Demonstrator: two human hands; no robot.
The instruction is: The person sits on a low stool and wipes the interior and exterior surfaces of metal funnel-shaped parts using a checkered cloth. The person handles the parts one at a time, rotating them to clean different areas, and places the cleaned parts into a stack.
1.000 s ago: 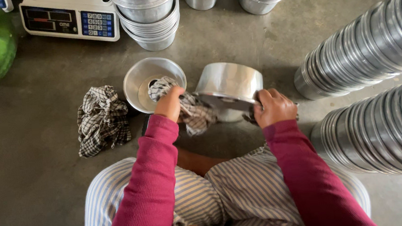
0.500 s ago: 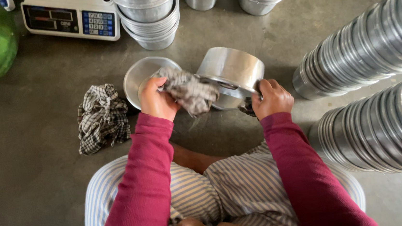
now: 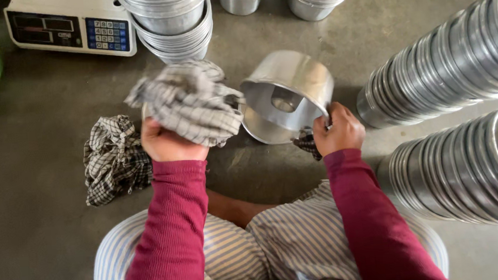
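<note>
A checked rag [image 3: 189, 103] is gripped in the closed left hand [image 3: 165, 142], left of the pan [image 3: 287, 91]. The pan, a shiny ring mould, is tilted on edge, its central tube shown, and is clamped at the lower rim by the right hand [image 3: 337, 131]. Since half a second ago, the rag has been lifted off the pan.

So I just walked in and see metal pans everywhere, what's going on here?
A person sitting on the floor holds a checked cloth bunched in the left hand. The right hand grips a round metal pan by its rim, tilted on its side with the open end toward them. Another checked cloth lies on the floor at the left. Stacks of similar pans lie to the right, and a scale sits ahead.
</note>
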